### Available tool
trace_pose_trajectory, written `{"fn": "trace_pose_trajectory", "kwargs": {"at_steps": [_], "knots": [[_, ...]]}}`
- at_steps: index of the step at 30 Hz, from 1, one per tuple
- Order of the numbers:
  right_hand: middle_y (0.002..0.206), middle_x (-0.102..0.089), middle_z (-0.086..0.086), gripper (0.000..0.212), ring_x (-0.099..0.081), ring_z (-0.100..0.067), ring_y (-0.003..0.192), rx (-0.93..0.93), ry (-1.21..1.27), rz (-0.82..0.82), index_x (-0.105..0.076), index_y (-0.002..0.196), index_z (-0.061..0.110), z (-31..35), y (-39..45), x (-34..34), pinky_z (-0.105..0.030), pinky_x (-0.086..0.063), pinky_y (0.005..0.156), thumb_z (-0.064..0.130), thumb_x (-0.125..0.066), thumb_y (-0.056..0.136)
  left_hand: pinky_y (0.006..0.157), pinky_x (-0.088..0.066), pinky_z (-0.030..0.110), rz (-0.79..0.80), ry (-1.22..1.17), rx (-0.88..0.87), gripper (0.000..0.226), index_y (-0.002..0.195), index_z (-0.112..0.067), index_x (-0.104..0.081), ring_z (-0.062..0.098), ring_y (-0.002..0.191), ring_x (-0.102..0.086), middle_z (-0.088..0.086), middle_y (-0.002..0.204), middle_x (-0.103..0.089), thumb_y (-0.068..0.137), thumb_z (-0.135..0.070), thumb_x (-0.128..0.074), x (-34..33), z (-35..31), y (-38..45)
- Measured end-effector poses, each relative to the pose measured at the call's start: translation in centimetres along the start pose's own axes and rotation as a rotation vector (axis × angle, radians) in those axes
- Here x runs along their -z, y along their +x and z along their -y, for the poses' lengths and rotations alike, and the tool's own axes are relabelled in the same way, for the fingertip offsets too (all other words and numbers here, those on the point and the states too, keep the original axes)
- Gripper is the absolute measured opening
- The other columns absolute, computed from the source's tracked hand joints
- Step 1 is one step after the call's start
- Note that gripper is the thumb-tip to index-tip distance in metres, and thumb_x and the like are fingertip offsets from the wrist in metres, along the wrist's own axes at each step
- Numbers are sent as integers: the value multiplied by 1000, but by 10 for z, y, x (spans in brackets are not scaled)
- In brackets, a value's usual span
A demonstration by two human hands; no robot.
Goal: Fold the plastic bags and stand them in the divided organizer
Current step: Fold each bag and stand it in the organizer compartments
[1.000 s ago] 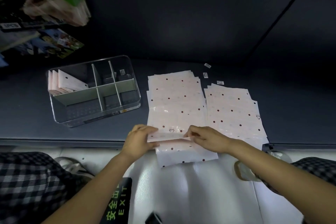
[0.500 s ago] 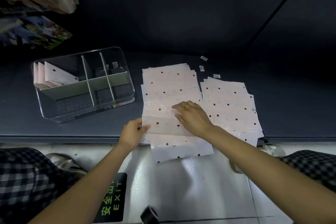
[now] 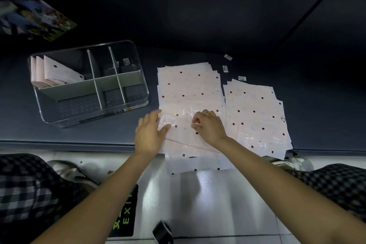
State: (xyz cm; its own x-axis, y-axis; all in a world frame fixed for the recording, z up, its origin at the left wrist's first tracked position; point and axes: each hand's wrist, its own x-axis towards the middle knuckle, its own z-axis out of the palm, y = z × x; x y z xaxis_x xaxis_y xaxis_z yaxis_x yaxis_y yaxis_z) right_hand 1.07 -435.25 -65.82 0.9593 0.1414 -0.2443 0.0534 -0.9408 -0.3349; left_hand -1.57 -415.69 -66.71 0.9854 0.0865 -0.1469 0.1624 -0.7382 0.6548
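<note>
Hands flat-ish on the top bag (image 3: 184, 125) at the shelf edge (image 3: 79, 142) — left hand (image 3: 149, 134) open-fingered, right hand (image 3: 208, 125) pinching it.

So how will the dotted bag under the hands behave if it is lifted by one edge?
The bag would probably flop: it looks thin and wrinkles. Its glossy surface suggests it may slide on the stack. It seems very light.

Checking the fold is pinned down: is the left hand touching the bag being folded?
Touching. The head view shows the left hand lying flat with its thumb on the left edge of the folded bag.
</note>
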Motion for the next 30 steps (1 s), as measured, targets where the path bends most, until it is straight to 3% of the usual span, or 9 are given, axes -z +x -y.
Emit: {"fn": "trace_pose_trajectory", "kwargs": {"at_steps": [3, 5, 8, 14, 18, 22, 25, 27, 30], "knots": [[112, -56, -6, 18, -48, -25, 108, -23, -34, 22, -57, 110, 15, 3, 3, -1, -32, -40, 89, 20, -54, 93, 79, -43, 40, -109, 186, -402, 31, 109, -14, -64, 32, 96, -56, 8, 105, -62, 82, -25, -72, -2, -6, -18], [117, -54, -8, 21, -47, -26, 111, -36, -60, 52, -54, 114, 13, 5, 6, 0, -33, -39, 90, 15, -51, 94, 76, -47, 38, -19, 263, -629, 24, 99, -14, -69, 31, 91, -61, 6, 98, -65, 77, -24, -75, -8, -7, -30], [122, -51, -11, 27, -47, -29, 114, -52, -99, 119, -51, 119, 11, 11, 10, 5, -35, -41, 93, 17, -54, 93, 94, -41, 37, 161, 350, -640, 34, 116, -17, -63, 25, 112, -55, 3, 118, -60, 86, -34, -64, -20, -5, -40], [123, -54, -13, 31, -50, -30, 114, -94, -150, 229, -49, 120, 6, 19, 18, 10, -38, -40, 96, 19, -56, 92, 106, -28, 30, 224, 352, -589, 46, 133, -21, -49, 18, 129, -39, 0, 136, -46, 92, -42, -51, -25, 2, -43], [126, -53, -12, 26, -45, -31, 119, -118, -155, 295, -56, 117, 11, 20, 22, 13, -36, -38, 95, 20, -53, 93, 110, -16, 23, 257, 303, -486, 48, 137, -28, -41, 11, 134, -27, -8, 141, -36, 93, -45, -47, -27, 2, -51], [120, -55, -10, 19, -46, -30, 115, -107, -73, 297, -60, 108, 14, 18, 16, 18, -36, -40, 90, 16, -50, 92, 102, -33, 27, 142, 80, -325, 26, 115, -21, -62, 15, 117, -44, -4, 120, -54, 92, -31, -57, -22, -4, -59], [90, -58, 0, 7, -53, -22, 90, -147, 229, 204, -52, 86, 18, 10, 6, 30, -29, -41, 72, 13, -52, 91, 82, -45, 28, 102, -264, -15, 6, 90, -16, -65, 18, 94, -56, -1, 95, -63, 90, -17, -59, -13, -16, -60], [78, -50, 5, 14, -49, -15, 77, -206, 492, 132, -50, 80, 19, 7, -6, 41, -23, -38, 63, 13, -59, 90, 80, -46, 26, 99, -530, 206, 6, 92, -12, -65, 18, 91, -58, 2, 94, -64, 91, -15, -60, -4, -27, -57], [86, -59, -4, 8, -55, -18, 77, -298, 893, 103, -57, 93, 9, 7, -30, 53, -27, -46, 73, 10, -63, 88, 84, -50, 28, 222, -837, 390, 16, 103, -10, -63, 18, 90, -62, 6, 100, -66, 93, -22, -58, 10, -44, -53]]}}
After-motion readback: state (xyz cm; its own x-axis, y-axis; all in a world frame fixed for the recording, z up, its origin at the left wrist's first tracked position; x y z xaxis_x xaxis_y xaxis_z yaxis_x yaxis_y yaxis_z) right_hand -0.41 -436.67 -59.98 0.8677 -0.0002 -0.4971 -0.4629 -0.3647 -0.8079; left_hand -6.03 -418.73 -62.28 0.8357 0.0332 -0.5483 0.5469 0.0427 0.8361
